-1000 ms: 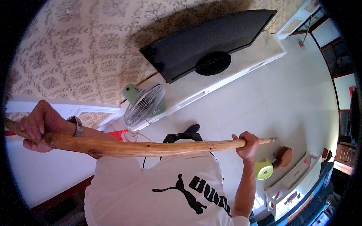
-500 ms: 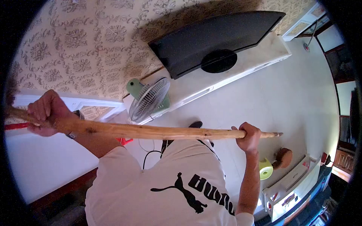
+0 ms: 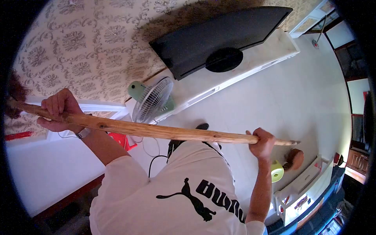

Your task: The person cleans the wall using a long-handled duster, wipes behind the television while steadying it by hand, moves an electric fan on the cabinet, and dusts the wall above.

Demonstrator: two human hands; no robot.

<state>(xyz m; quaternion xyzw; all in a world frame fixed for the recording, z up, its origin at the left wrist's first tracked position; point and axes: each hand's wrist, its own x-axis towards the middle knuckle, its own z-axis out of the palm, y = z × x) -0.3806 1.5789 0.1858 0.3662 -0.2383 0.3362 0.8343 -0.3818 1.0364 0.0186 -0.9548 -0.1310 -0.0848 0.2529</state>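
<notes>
A long, smooth wooden stick crosses the view in front of my white shirt, its left part a little higher than its right. My left hand, with a watch at the wrist, grips it near its left end, the fingers wrapped round the wood. My right hand is closed round it near the right end, and a short tip sticks out past the fist. The far left end runs into a blurred reddish-brown patch at the dark edge of the view.
Ahead, a black television stands on a long white cabinet, with a green fan at its left end. A red object lies below the fan. At right are a yellow-green stool, a brown stool and a white table.
The left end of the stick has risen with my left hand, which has also moved inward to the right. My right hand has shifted slightly right. Both hands still hold the stick.
</notes>
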